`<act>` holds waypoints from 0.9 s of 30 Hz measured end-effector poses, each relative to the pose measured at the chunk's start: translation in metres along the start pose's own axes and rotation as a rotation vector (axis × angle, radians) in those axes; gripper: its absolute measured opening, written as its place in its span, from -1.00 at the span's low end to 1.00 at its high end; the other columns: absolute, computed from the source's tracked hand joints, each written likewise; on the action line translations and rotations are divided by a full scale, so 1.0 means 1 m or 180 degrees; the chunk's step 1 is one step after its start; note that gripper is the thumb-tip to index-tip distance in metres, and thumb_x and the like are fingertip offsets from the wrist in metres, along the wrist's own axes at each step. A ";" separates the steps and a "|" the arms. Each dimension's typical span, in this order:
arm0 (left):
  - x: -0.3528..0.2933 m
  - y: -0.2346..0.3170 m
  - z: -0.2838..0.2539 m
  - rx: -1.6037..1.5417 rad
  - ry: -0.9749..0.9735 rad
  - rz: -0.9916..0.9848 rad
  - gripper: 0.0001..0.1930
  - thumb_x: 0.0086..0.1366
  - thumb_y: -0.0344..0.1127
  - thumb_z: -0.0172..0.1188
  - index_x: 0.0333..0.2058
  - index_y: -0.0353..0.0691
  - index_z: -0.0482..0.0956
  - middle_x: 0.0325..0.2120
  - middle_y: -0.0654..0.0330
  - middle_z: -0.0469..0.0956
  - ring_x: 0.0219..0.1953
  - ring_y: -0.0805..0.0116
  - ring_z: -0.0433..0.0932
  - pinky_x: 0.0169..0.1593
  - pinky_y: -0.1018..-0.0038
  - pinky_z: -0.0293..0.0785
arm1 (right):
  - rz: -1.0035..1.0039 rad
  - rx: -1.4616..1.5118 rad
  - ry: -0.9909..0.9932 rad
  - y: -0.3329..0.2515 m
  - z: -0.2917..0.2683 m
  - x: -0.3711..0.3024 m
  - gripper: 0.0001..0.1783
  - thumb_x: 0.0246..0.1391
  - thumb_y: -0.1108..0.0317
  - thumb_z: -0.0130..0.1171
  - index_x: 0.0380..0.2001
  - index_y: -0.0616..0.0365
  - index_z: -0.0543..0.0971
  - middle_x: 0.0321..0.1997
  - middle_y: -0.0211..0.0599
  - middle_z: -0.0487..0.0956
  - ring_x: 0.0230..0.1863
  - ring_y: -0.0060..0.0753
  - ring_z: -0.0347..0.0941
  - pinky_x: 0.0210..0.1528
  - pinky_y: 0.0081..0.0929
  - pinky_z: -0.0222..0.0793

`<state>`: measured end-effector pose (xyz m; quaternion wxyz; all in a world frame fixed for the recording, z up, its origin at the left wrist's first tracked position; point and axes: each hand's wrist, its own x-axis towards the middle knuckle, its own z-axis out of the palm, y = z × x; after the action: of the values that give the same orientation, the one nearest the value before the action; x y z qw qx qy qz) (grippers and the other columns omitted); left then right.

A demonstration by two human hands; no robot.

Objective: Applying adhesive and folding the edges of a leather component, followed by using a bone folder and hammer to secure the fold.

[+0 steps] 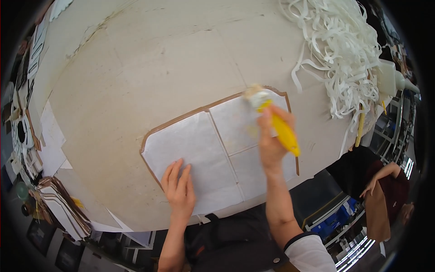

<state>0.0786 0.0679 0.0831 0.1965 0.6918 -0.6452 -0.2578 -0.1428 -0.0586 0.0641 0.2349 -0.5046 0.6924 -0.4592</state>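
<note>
A flat panel [190, 149] with brown edges and white paper-like pieces on its face lies at the near side of the table. Thin brown seams run between the white pieces. My left hand [180, 192] rests on the panel's left part, fingers stretched out and holding nothing. In my right hand [273, 145] is a paintbrush [285, 136] with a yellow handle. Its pale bristles, a little blurred, are over the panel's far edge near the upper right corner; whether they touch cannot be made out.
A tangled heap of white strips [340, 54] covers the table's far right. Beside it are a white bottle [389, 77] and a yellow stick [360, 129]. Stacked brown-and-white panels [63, 206] sit at the left edge. Another person [385, 195] is at the lower right, holding a brown piece.
</note>
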 end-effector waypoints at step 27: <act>-0.044 -0.083 -0.050 -0.0920 0.0204 -0.0082 -0.71 0.25 -0.62 0.19 -0.05 -0.39 0.66 0.10 0.02 0.57 0.16 -0.01 0.50 0.19 0.19 0.46 | -0.1146 0.0296 -0.1252 -0.106 0.123 -0.110 -0.81 0.02 0.58 0.39 -0.27 0.28 0.60 -0.46 -0.25 0.61 -0.54 -0.24 0.53 -0.46 -0.41 0.44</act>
<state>0.1736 0.1160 0.0766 0.3113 0.6724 -0.5859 -0.3284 0.0466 -0.0146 0.0841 0.3023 -0.6878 0.5107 -0.4180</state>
